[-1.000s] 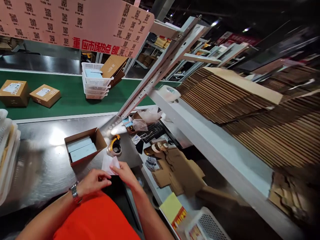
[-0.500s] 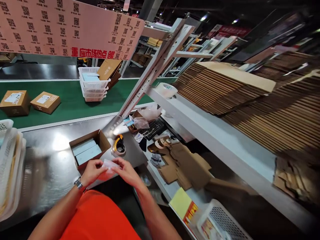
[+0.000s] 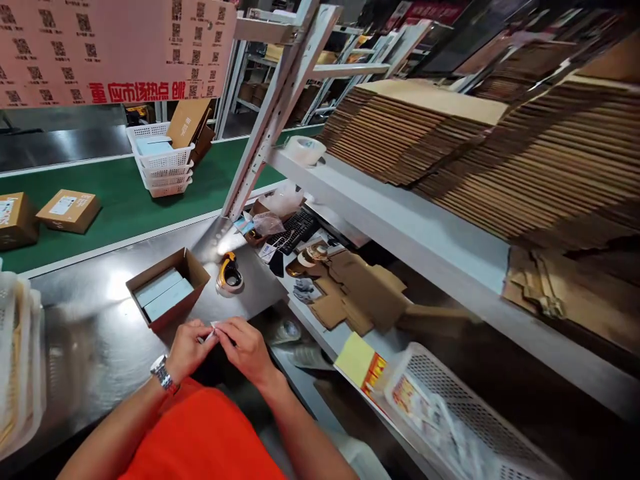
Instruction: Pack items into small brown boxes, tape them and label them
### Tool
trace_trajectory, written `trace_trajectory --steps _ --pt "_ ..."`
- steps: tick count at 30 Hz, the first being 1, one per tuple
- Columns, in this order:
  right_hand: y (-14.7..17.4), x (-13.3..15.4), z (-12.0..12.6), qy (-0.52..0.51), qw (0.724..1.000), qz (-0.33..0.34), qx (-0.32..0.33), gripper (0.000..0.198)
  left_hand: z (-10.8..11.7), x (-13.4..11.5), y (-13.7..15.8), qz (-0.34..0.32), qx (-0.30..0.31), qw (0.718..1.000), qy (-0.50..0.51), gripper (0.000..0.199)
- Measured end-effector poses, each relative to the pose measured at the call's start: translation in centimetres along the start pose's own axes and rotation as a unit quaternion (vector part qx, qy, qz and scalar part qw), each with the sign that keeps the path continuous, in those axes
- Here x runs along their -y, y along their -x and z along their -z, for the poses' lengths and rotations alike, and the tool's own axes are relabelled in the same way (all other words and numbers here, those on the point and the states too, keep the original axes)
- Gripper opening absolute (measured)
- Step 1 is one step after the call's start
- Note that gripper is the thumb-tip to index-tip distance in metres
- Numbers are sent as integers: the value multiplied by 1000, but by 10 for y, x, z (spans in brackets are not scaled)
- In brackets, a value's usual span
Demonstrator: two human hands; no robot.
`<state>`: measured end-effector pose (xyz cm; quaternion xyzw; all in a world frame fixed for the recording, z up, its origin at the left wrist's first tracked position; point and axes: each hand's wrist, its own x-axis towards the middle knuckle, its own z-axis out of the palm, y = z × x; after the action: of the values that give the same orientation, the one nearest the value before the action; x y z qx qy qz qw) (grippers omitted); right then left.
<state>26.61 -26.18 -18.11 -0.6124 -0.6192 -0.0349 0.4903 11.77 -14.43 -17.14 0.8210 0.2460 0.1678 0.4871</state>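
Folded smaller since a second ago, the white paper slip (image 3: 214, 328) is pinched between left hand (image 3: 189, 347) and right hand (image 3: 247, 348); the open carton (image 3: 167, 290), already holding two pale boxes, remains unsealed.

Person wears bright orange top (image 3: 200, 437), plain, no print visible, filling lower frame. Both forearms bare, no sleeves past elbow, no gloves. Left hand (image 3: 187, 348): metal wristwatch (image 3: 163, 373), silver link band, at wrist. Right hand (image 3: 247, 350): no watch/rings visible. Fingers (image 3: 231, 331) bare.
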Motion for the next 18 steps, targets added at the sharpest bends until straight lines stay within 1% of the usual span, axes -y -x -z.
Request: trace_trajectory --steps 3,5,7,9,10,12,13,14,15,16,17,18 --pt "9 -8 15 -11 1000 9 -11 10 -16 -8 2 -7 10 999 -42 48" --pt "17 -14 25 -34 999 -1 -29 11 -30 -15 -1 7 14 998 -54 50" --pt "29 -22 36 -65 996 -25 -55 14 -47 -24 -5 33 22 998 -51 51" --pt "44 -30 47 -99 989 -69 -87 16 -66 -32 -11 63 35 997 -30 54" --pt "53 -35 52 -117 983 -104 -99 17 -77 -35 -15 81 40 996 -13 57" --pt "72 -49 62 -146 960 -204 -124 23 -97 -41 -20 119 42 992 18 62" --pt "82 -58 68 -164 939 -268 -142 28 -107 -44 -22 139 41 989 31 63" --pt "92 -69 75 -192 905 -337 -172 32 -116 -46 -23 156 36 986 45 63" --pt "103 -83 83 -229 859 -404 -216 37 -125 -49 -23 171 26 983 59 62" --pt "115 -99 92 -273 800 -462 -268 44 -133 -52 -24 185 13 980 73 61" --pt "129 -116 104 -319 732 -507 -326 52 -140 -55 -23 198 1 977 84 63" --pt "145 -136 119 -345 678 -531 -372 58 -146 -58 -23 207 -10 974 91 65"
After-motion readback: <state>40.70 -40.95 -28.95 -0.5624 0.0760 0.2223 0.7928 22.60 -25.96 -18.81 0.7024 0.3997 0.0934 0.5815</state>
